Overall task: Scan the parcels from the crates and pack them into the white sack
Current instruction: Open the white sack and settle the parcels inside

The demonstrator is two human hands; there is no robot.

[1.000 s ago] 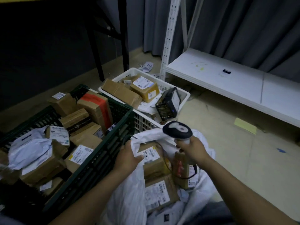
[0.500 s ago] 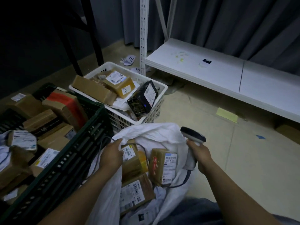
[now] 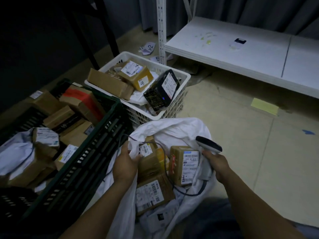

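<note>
Dark crate [image 3: 96, 152], lower left of frame, holds brown boxes [image 3: 82, 102]. White sack [image 3: 172, 128], lower centre, lies open with labelled parcels [image 3: 185, 163] inside. White basket [image 3: 172, 110], upper centre, holds further boxes. Left hand [image 3: 124, 166] grips the sack's left rim, fingers curled. Right hand [image 3: 218, 164] clasps the scanner [image 3: 208, 146] at the sack's right edge.

Parcel-sorting storeroom, green crate [image 3: 96, 152] and white crate [image 3: 172, 107] of labelled parcels [image 3: 136, 75], metal shelving [image 3: 241, 54], concrete floor [image 3: 259, 152]
</note>
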